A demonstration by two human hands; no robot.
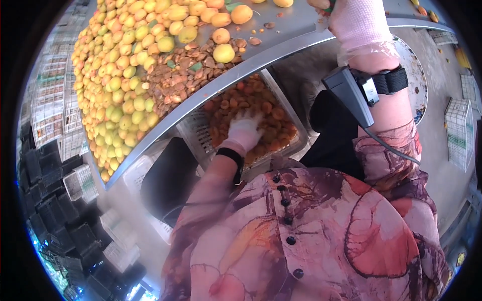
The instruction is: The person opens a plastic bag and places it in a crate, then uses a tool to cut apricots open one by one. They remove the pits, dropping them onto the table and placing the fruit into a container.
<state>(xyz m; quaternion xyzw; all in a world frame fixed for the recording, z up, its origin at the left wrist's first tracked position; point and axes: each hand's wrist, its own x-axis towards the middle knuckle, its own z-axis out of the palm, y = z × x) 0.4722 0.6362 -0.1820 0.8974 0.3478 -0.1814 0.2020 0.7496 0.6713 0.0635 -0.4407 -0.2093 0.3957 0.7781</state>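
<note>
My left hand, in a pale glove, reaches down into a white plastic crate below the table edge. Its fingers look spread over the orange apricot halves, slightly blurred, with nothing seen in them. At the top edge, over the metal table, is my right hand, also gloved. Its fingers are closed around something with a bit of green showing; the picture cuts off most of it. Whole yellow apricots are heaped on the table to the left. A pile of brown apricot stones lies along the table's near edge.
The table's raised metal rim curves between my hands. A white tub stands on the floor left of my knee. Stacked crates line the far left, black crates the lower left. More white crates stand at right.
</note>
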